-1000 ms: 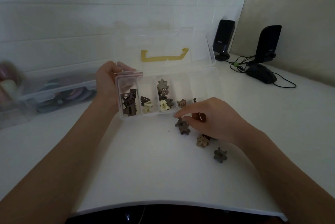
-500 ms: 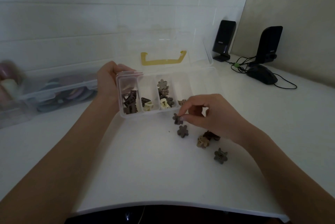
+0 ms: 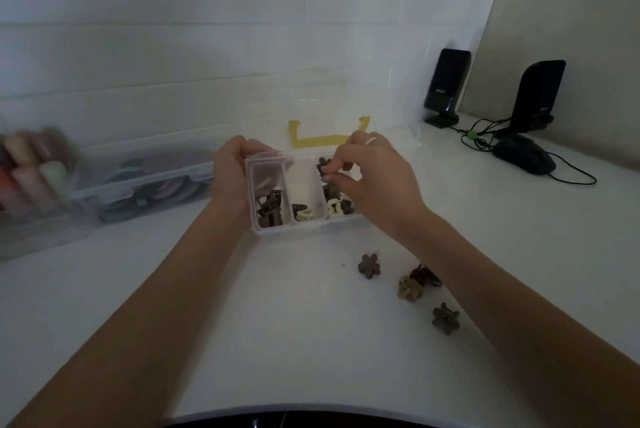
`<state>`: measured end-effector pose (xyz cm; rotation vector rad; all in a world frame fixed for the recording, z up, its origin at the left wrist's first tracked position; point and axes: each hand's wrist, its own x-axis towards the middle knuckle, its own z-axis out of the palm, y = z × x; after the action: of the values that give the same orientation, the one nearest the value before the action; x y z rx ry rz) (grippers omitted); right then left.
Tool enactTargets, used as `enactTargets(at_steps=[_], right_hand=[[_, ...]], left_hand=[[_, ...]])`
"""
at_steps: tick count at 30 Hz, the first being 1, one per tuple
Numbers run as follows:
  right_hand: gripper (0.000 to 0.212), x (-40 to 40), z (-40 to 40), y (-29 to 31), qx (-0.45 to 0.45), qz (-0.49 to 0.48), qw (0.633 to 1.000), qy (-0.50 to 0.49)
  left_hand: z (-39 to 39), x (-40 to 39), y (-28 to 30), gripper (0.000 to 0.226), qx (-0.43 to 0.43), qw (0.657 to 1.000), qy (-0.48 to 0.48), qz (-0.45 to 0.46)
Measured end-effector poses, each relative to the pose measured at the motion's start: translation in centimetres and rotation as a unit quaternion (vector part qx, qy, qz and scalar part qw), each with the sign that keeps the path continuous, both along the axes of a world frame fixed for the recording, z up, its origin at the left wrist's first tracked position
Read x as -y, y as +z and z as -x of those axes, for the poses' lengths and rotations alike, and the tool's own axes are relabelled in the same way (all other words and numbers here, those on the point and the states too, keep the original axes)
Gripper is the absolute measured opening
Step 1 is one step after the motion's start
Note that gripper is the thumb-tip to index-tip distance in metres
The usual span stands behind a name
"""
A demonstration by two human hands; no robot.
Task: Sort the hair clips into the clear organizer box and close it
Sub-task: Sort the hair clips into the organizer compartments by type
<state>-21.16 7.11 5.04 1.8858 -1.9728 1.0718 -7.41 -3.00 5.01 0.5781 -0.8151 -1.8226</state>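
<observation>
One clip (image 3: pixel 426 275) half behind forearm (image 3: pixel 460 265)

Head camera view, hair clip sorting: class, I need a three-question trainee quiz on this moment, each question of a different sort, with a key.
1. True or false: the lid of the clear organizer box is shut.
2. Multiple choice: the right hand is
A. resting flat on the table
B. holding a dark flower clip over the box
C. touching the computer mouse
3. Fill in: the left hand grips the box at its ____ end.

Key
1. False; the lid stands open behind the compartments.
2. B; four more loose clips, among them a brown flower clip, lie on the white table.
3. Left.
</observation>
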Motion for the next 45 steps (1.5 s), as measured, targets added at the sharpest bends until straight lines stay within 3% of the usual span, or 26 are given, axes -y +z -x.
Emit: enactTargets(at_steps=[5,13,17,21,28,31,35,40,45], right_hand=[[0.008,-0.4,0.2,-0.1,-0.026,-0.023,0.999,0.016],[0.005,-4.4,3.3,1.3,0.144,0.015,0.984,0.104],[0.011,-6.7,4.4,1.6,0.180,-0.101,0.967,0.152],[0.007,-7.2,3.5,1.3,0.153,-0.241,0.941,0.182],[0.016,-6.6,2.2,0.4,0.005,-0.302,0.946,0.113],[0.011,-6.6,2.2,0.3,0.008,-0.294,0.949,0.114],[0.008,-6.7,2.3,0.1,0.085,-0.255,0.948,0.169],[0.008,-6.6,2.3,0.4,0.162,-0.077,0.970,0.162],[0.006,-6.0,2.2,-0.4,0.042,0.038,0.998,0.034]], left_hand=[[0.1,0.1,-0.2,0.016,0.022,1.000,0.008,0.004],[0.2,0.0,-0.2,0.019,0.017,1.000,0.003,0.004],[0.3,0.2,-0.4,0.019,0.025,1.000,0.006,0.005],[0.4,0.2,-0.4,0.019,0.032,0.999,0.016,0.011],[0.3,0.1,-0.4,0.019,0.027,0.999,0.014,0.018],[0.3,0.2,-0.4,0.019,0.011,1.000,0.013,0.011],[0.4,0.3,-0.4,0.020,0.003,1.000,0.012,0.007],[0.4,0.3,-0.5,0.021,-0.009,1.000,0.001,0.010],[0.4,0.6,-0.6,0.021,-0.022,1.000,-0.007,0.013]])
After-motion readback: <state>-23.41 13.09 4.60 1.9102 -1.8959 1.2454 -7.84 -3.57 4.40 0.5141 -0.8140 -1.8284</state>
